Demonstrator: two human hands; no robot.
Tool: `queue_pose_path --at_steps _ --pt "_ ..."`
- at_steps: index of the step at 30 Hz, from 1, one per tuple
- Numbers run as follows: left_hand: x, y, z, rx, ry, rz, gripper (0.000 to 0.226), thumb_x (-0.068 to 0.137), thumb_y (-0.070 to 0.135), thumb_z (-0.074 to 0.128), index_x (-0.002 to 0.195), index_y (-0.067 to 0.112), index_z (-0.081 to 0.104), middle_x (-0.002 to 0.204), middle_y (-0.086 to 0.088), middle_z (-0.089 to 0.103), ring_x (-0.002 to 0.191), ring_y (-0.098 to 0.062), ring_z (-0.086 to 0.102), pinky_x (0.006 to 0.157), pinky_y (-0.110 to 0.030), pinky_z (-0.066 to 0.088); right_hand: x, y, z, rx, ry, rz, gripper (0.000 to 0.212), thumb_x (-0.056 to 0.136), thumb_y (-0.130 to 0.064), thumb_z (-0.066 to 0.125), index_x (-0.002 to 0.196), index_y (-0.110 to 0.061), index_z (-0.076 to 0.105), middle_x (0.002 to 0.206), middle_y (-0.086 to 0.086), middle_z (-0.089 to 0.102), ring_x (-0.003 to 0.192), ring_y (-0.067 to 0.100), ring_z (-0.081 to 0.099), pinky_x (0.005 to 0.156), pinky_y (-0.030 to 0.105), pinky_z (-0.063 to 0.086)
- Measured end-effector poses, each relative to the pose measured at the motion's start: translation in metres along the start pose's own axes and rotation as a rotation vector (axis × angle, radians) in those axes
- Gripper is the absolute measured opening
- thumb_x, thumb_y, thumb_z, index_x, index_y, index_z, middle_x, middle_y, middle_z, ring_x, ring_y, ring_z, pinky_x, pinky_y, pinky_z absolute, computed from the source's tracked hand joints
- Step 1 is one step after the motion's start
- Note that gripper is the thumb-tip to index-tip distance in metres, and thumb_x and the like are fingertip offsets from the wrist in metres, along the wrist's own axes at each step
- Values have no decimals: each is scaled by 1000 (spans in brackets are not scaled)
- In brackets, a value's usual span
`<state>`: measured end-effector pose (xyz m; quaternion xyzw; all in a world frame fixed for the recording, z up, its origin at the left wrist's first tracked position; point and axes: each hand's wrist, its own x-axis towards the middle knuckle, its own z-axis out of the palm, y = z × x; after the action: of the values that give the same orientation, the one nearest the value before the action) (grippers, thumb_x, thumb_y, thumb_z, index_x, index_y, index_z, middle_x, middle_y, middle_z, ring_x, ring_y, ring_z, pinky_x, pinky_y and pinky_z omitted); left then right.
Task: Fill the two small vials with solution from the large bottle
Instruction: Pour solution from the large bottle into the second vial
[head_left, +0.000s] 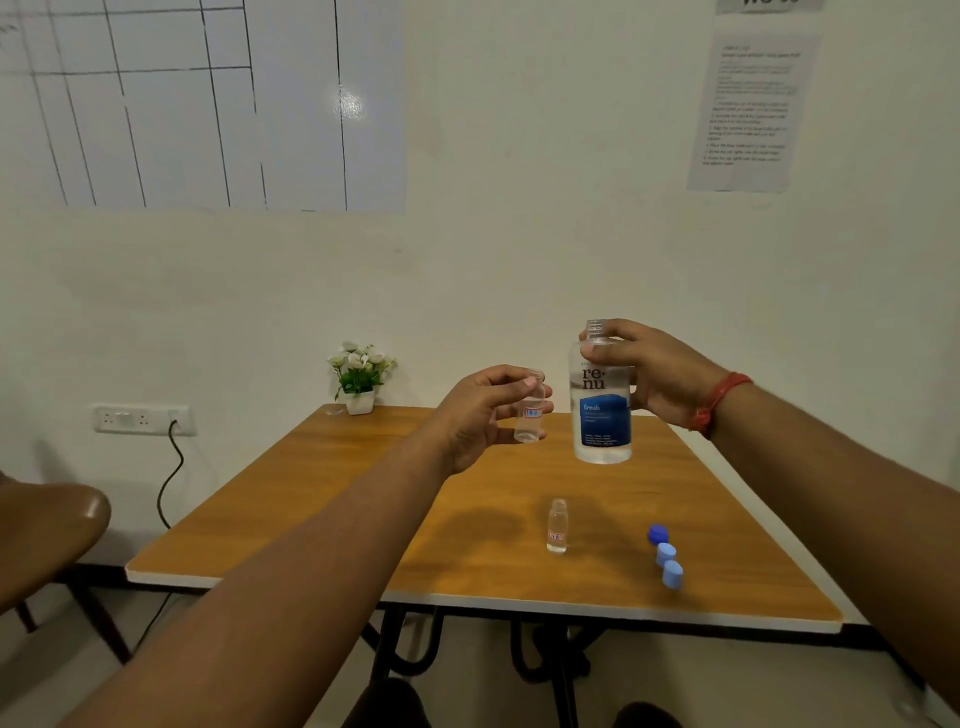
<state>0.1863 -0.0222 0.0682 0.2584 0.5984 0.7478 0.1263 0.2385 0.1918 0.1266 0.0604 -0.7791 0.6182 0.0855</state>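
My right hand (652, 371) grips the large clear bottle (602, 415) with a blue label near its neck, upright and uncapped, lifted above the table. Just left of it, my left hand (480, 410) holds a small clear vial (530, 415) upright in the air, its mouth open. A second small vial (557, 526) stands uncapped on the wooden table (322, 519), below the bottle. Three blue caps lie in a row to its right: a dark one (657, 533) and two lighter ones (665, 553) (673, 574).
A small white pot of flowers (360, 376) stands at the table's far left corner against the wall. A brown chair (47, 535) sits left of the table. A wall socket with a black cable (171, 467) is behind it.
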Motion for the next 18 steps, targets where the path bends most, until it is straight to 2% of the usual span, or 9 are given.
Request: queue_pose_path --at_steps 4,7,12,18 --pt "0 -4 -3 1 -2 -7 17 96 12 63 110 7 69 115 -17 72 110 -33 69 92 -60 55 -1 3 8 -284 28 -103 45 82 -21 75 122 -30 57 115 0 65 103 23 66 87 42 57" --pt "1 -7 -6 2 1 -19 16 96 11 63 110 7 69 114 -17 72 110 -32 70 93 -61 54 1 5 9 -582 41 -187 55 78 -29 77 128 -32 55 122 -1 62 102 22 64 86 36 57" --pt "0 -12 -8 58 0 -32 16 96 11 63 110 7 71 113 -16 73 108 -30 71 93 -60 54 2 9 13 -1001 30 -277 70 80 -41 75 141 -25 45 121 4 53 105 20 53 83 26 42" --pt "-3 -15 -7 135 -5 -37 18 97 13 62 112 10 72 113 -12 74 108 -28 71 95 -59 54 2 12 20 -1178 -37 -300 72 80 -45 72 143 -27 43 111 -1 46 97 17 46 81 27 40"
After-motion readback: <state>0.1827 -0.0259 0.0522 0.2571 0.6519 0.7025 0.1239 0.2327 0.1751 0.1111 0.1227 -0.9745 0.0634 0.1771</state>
